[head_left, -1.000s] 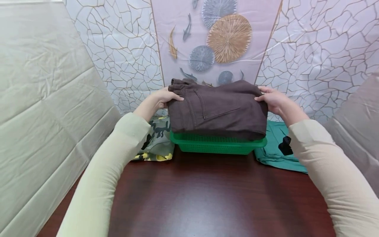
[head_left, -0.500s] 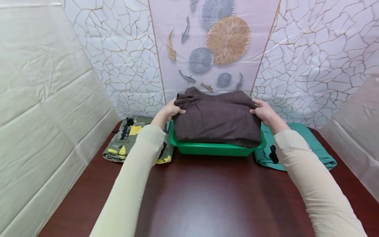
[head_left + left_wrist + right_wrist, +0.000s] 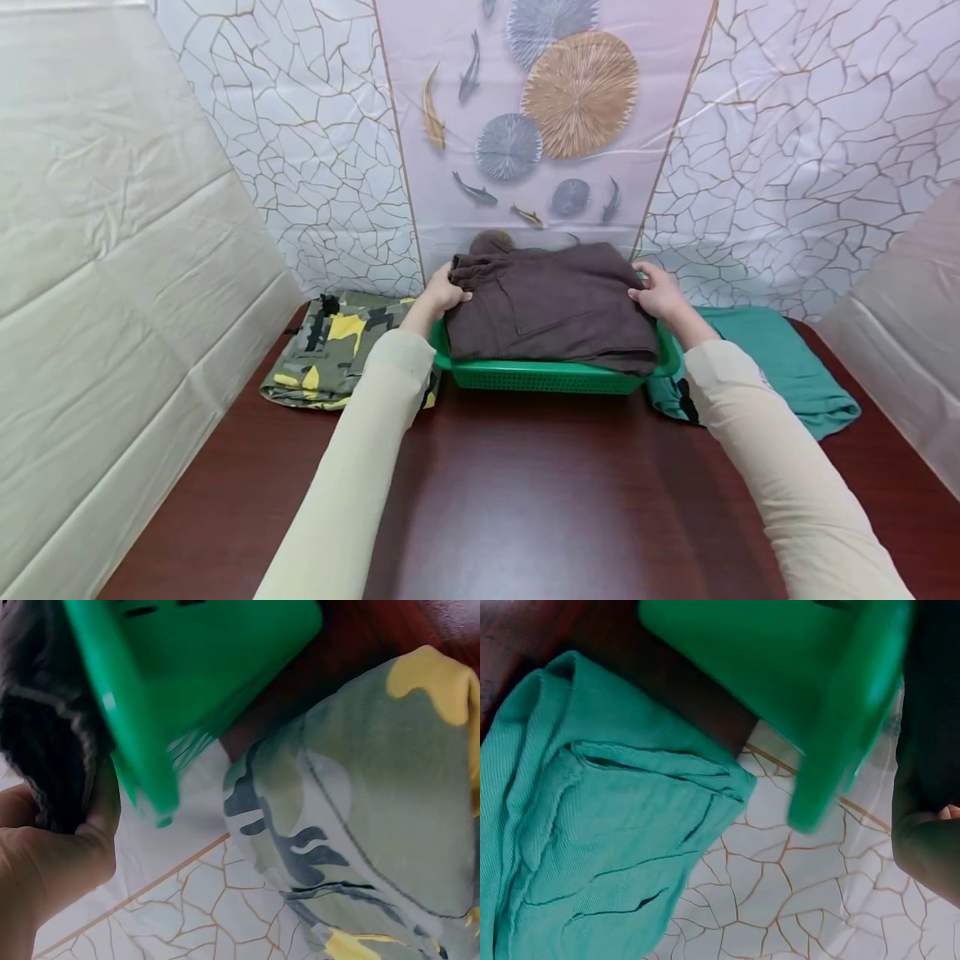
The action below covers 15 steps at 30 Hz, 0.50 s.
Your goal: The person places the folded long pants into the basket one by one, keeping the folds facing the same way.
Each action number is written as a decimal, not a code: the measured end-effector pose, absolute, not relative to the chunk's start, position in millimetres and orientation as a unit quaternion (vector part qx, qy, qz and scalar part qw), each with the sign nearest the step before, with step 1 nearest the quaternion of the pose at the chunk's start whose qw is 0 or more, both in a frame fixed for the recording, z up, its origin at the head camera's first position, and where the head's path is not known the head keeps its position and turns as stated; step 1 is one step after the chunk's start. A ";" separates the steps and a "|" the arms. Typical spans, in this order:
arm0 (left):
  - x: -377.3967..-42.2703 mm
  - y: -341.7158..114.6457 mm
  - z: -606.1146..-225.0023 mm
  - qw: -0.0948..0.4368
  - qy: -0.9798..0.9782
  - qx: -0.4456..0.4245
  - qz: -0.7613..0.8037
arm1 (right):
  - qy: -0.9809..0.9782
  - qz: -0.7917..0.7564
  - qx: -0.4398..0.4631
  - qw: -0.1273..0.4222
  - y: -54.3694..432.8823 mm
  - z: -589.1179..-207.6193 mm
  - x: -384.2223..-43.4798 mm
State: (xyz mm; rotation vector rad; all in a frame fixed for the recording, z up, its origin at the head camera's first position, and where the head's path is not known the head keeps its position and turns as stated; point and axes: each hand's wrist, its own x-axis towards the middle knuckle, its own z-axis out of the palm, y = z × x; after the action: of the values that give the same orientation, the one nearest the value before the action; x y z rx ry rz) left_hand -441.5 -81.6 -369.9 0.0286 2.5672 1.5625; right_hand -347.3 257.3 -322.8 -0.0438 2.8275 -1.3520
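Folded dark brown trousers (image 3: 555, 304) lie in the green plastic basket (image 3: 547, 379) at the far middle of the table in the head view. At their left, waistband end, my left hand (image 3: 444, 292) pinches the cloth between thumb and fingers. My right hand (image 3: 662, 295) grips the opposite end, thumb on top. Close up in the left wrist view, the left thumb (image 3: 94, 844) presses the edge of the dark cloth (image 3: 45, 750) beside the basket rim. In the right wrist view, the right hand (image 3: 922, 851) is dark and mostly cut off.
Left of the basket lies a folded camouflage garment (image 3: 337, 346) with yellow patches. A folded teal garment (image 3: 780, 362) is on the right. Behind stands a patterned backdrop (image 3: 510, 200), and pale cloth walls (image 3: 135, 250) flank the dark red table (image 3: 510, 500).
Both hands have lowered the brown trousers into the basket, where they now sit flatter. A rounded brown bit shows behind their top edge. Both hands still hold the ends.
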 end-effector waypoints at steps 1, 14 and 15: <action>-457.3 -83.4 -385.1 0.067 0.855 0.009 0.514 | 0.907 -0.422 -0.014 0.000 257.3 -325.7 -348.2; -428.0 -56.2 -368.3 0.037 0.924 -0.068 0.375 | 0.946 -0.322 -0.032 -0.030 253.5 -350.7 -355.6; -416.6 -53.3 -356.7 0.052 0.923 -0.075 0.373 | 0.949 -0.312 -0.036 -0.021 253.7 -349.8 -357.3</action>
State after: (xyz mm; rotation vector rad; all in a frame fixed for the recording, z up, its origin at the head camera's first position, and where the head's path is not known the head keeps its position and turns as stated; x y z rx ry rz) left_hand -416.6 -53.3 -356.7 -0.2276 2.8081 1.1358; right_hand -357.3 253.7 -349.8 -0.1152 3.0220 -0.9930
